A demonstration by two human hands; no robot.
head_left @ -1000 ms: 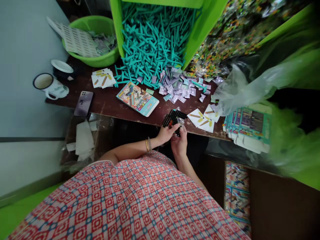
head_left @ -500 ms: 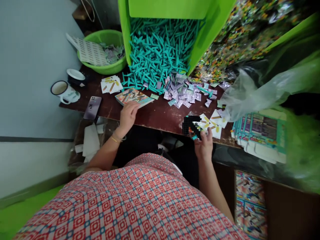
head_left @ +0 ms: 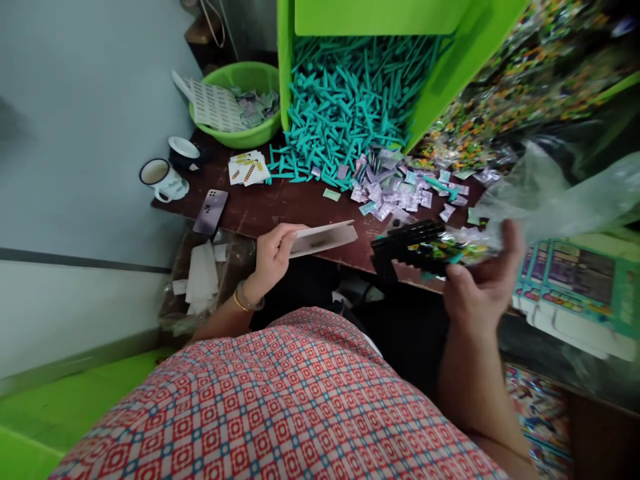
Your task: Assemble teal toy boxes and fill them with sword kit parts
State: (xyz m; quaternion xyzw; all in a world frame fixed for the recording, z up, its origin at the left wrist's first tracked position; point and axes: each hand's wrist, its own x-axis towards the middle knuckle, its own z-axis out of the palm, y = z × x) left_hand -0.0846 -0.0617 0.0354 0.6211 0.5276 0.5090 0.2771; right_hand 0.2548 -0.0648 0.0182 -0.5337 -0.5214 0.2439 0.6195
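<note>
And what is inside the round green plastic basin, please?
In the basin, small pale purple and green packets show at right; a dark-marked white sheet lies at left, hiding whatever is beneath.

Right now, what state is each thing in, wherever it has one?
Box: in the left hand, tilted, seemingly open
Black bundle: in the right hand, motion-blurred
Green bin: open-fronted, teal pieces spilling out
Basin: open, holding sachets and a sheet
Phone: lying camera side up
Mug: upright, contents unclear
Cards: overlapping, printed side up
</note>
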